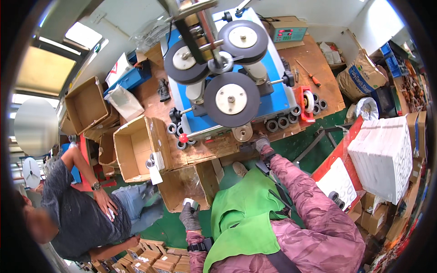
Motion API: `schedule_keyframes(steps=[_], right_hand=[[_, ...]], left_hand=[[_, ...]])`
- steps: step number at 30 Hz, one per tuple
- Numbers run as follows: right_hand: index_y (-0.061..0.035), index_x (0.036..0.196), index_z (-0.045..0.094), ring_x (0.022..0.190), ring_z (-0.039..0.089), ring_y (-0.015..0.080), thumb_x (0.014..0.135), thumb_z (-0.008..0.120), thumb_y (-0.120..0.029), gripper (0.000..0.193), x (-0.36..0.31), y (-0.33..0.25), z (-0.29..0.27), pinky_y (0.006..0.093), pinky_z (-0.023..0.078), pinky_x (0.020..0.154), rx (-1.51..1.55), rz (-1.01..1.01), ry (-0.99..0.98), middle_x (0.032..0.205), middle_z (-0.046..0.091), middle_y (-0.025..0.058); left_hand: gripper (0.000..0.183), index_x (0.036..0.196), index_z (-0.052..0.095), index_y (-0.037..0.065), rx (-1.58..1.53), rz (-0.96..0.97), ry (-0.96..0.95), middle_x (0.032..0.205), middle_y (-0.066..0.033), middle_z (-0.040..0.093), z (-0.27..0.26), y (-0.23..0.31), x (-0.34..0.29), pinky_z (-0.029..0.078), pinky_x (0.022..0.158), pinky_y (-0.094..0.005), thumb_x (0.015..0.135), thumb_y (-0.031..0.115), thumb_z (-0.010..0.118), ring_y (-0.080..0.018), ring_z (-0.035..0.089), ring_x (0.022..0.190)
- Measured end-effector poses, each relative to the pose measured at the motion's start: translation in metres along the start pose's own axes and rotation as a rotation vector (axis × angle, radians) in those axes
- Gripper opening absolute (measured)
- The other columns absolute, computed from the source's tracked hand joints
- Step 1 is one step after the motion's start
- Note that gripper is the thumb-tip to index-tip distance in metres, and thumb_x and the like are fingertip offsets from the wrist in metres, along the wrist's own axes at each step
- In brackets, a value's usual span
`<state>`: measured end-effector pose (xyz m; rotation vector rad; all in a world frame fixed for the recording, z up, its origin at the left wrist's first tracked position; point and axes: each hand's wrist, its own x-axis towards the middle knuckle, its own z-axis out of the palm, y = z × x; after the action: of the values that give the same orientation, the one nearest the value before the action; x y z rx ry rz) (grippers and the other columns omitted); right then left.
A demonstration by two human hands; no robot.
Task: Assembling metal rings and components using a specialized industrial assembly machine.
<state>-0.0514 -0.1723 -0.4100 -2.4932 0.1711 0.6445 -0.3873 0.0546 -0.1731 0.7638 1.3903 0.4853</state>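
While the wooden workbench (332, 86) spreads under everything at the centre, a blue-topped machine (233, 67) covers most of it, reaching close to the front edge. Well apart, beyond the bench's right front corner, rises a stack of white sheets (380, 159). At the left front corner an open cardboard box (136, 150) leans its mouth outward, and a lower cardboard box (181, 182) sits just beneath the front edge. Of the machine's three black wheels, the front wheel (231, 98) is nearest that edge. A control unit (289, 34) stands by the back right corner; an orange-red dispenser (306, 104) with a pale roll lies toward the right front corner. The gloved left hand (190, 219), beside the lower box's near edge, has its fingers closed around a small white-and-dark piece (191, 203). The gloved right hand (262, 144) is at the bench's front edge, near a round metal part (242, 133) below the front wheel; whether it grips anything I cannot tell. Dark rings (283, 122) line the front edge right of that part, with more at both front corners.
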Motion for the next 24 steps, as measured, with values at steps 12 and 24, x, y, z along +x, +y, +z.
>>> schedule_keyframes(steps=[12, 24], right_hand=[[-0.0113, 0.099, 0.057, 0.089, 0.055, 0.0278, 0.069, 0.063, -0.017, 0.032, -0.003, 0.108, -0.239, 0.0359, 0.044, 0.077, 0.161, -0.083, 0.448, 0.094, 0.056, 0.013], [-0.0016, 0.106, 0.053, 0.086, 0.058, 0.025, 0.072, 0.064, -0.024, 0.042, 0.137, 0.172, -0.206, 0.0345, 0.045, 0.075, 0.396, 0.092, 0.337, 0.095, 0.061, 0.0151]], left_hand=[[0.033, 0.099, 0.053, -0.002, 0.065, -0.011, -0.16, 0.092, -0.0137, 0.055, 0.076, -0.015, -0.007, 0.05, 0.069, -0.0446, 0.074, 0.017, 0.063, -0.028, 0.055, 0.083], [0.037, 0.102, 0.053, -0.002, 0.085, 0.103, -0.143, 0.094, -0.0126, 0.056, 0.102, -0.036, -0.074, 0.051, 0.067, -0.042, 0.072, 0.015, 0.064, -0.0272, 0.057, 0.082]])
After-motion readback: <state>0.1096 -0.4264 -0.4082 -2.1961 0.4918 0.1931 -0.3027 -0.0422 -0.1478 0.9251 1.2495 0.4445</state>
